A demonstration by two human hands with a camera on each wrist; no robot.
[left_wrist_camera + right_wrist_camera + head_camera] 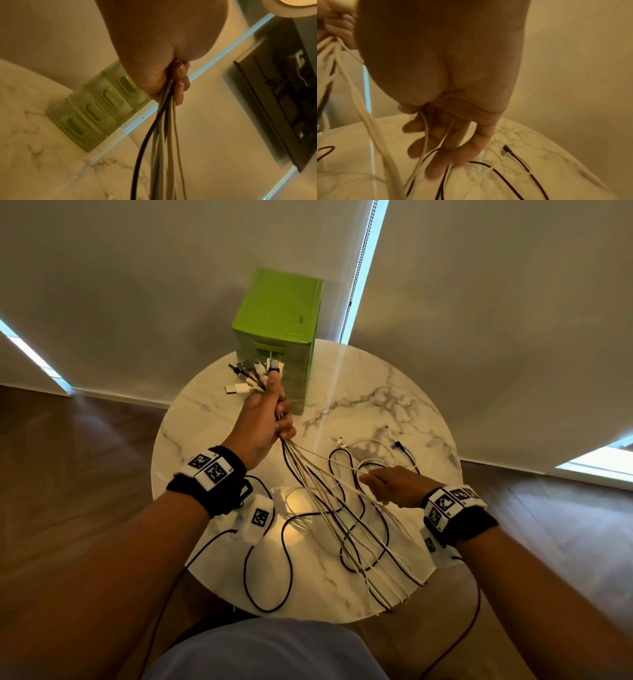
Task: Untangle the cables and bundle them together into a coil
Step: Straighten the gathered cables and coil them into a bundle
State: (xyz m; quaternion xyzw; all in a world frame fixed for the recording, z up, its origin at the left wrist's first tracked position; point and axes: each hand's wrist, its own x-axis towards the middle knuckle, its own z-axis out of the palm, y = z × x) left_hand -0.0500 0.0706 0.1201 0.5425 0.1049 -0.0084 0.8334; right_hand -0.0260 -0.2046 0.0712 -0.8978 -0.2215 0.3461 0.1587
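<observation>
The round marble table (404,392) carried the whole job, with a green drawer unit (277,313) standing at its far edge. Across the near half of the top, the cables (346,508) lay in loose crossing loops, dark and white strands mixed, some running off the near rim.

My left hand (263,419) was raised over the far centre of the table. Its fingers were curled tight round the gathered upper ends of the cables, and the USB plugs (253,374) fanned out above my fist. From that fist the strands ran down and toward me, spreading to the right. The long axis of the bundle therefore ran from far-left and high to near-right and low on the table.

My right hand (397,486) was lower and nearer to me, directly beside that run and on its right. Its fingers (435,162) were nearly straight and spread. In the right wrist view, thin white strands passed between them; none was clamped. Two loose cable ends (394,443) lay on the marble just beyond this hand.

I judged the right hand to be the nearer one to the slack. I judged the coming move to be a combing stroke down the strands, away from the left fist, to free the crossed loops.
</observation>
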